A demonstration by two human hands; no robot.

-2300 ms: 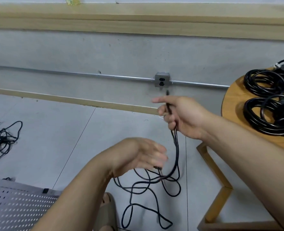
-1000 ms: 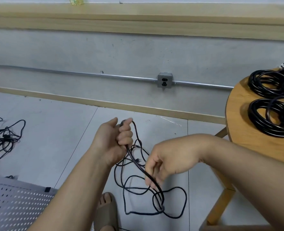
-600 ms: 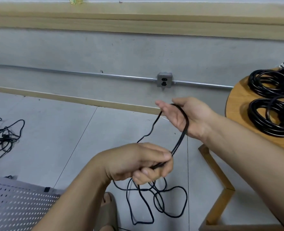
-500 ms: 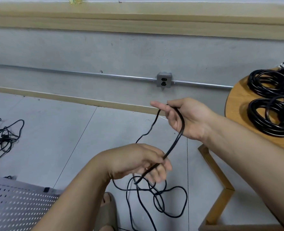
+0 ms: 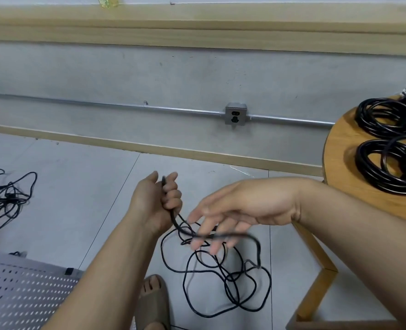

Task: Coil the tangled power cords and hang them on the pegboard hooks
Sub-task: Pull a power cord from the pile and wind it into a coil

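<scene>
Grey floor tiles (image 5: 78,186) carry the tangled power cord (image 5: 259,253), one end clenched in the left hand (image 5: 156,203); the right hand (image 5: 245,206) spreads its fingers loosely over a raised, blurred stretch

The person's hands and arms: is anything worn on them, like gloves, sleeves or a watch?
Nothing shows. The left hand and right hand are bare, with no gloves, rings or markings visible. The left forearm and right forearm are bare too: no sleeve, watch or band reaches into view.
</scene>
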